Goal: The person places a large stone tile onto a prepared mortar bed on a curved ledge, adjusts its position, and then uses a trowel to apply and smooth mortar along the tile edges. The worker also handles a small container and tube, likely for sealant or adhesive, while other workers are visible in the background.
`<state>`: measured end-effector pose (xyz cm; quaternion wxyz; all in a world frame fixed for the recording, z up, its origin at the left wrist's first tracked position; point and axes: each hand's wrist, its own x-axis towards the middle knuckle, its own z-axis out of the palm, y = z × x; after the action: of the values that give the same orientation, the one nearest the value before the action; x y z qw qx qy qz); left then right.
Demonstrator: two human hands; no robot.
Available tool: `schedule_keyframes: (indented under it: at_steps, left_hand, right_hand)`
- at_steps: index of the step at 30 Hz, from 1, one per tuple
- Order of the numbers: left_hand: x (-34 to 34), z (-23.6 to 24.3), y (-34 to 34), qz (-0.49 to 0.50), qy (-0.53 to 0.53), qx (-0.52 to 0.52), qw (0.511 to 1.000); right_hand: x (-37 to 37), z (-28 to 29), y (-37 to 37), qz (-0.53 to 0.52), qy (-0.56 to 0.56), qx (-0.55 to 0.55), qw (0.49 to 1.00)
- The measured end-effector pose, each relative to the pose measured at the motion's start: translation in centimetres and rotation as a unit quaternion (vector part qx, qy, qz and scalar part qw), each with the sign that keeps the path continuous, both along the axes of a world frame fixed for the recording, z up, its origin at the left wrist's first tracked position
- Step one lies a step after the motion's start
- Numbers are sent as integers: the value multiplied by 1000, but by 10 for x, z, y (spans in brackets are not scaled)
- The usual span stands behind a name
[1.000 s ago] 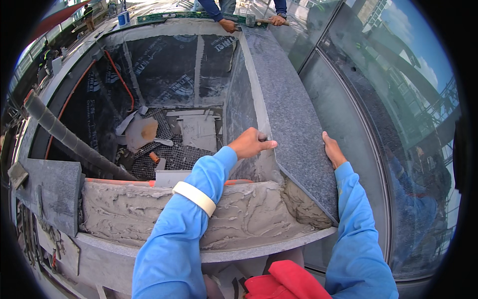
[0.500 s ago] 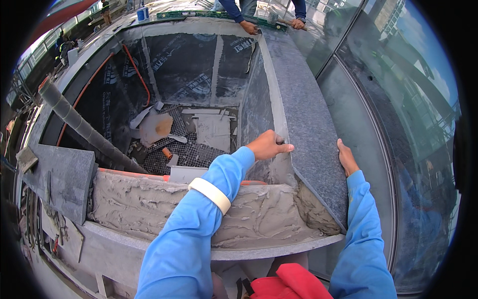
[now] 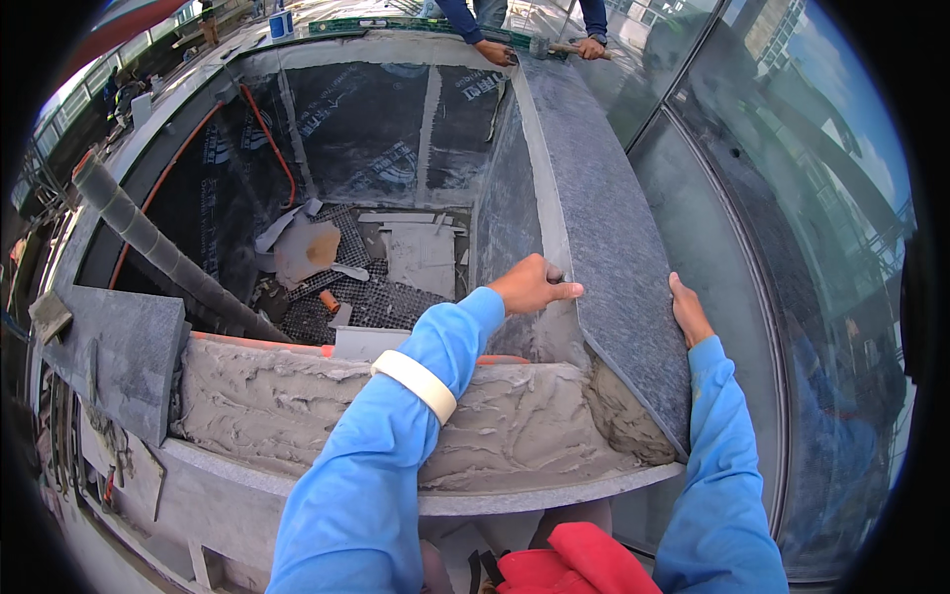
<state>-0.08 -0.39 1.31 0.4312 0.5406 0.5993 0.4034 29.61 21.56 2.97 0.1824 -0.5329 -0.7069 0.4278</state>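
A long dark grey stone slab [image 3: 604, 208] lies along the right-hand wall of a planter-like pit, its near end cut at a slant. My left hand [image 3: 534, 286] grips the slab's inner edge, fingers curled and thumb against the side. On the outer edge, my right hand [image 3: 690, 312] holds the slab from the opposite side; part of its fingers is hidden. Wet mortar [image 3: 505, 421] covers the near wall's top and shows beneath the slab's slanted end. At the far end, a co-worker's hand [image 3: 592, 47] grasps a mallet [image 3: 540, 47] by its handle, while their other hand [image 3: 497, 52] touches the slab's corner.
Glass panels [image 3: 712, 238] rise close along the right. Another grey slab [image 3: 124, 346] sits on the left corner, with a small block [image 3: 49, 317] on it. A thick pipe [image 3: 163, 247] leans into the pit, where scraps and a mesh mat [image 3: 386, 307] lie. A green level [image 3: 376, 25] rests across the back.
The co-worker's mallet has come down a little, onto the slab's far end. My hands keep their hold, and the slab shows no clear shift.
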Motion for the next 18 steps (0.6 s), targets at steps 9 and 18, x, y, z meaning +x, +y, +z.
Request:
schedule_keyframes:
  at_steps: [9, 18]
  left_hand:
    - [0, 1, 0, 0, 10, -1, 1000]
    - [-1, -5, 3, 0, 4, 1, 1000]
  right_hand:
    - [-2, 2, -3, 2, 6, -4, 1000]
    - [3, -8, 9, -1, 10, 1, 1000]
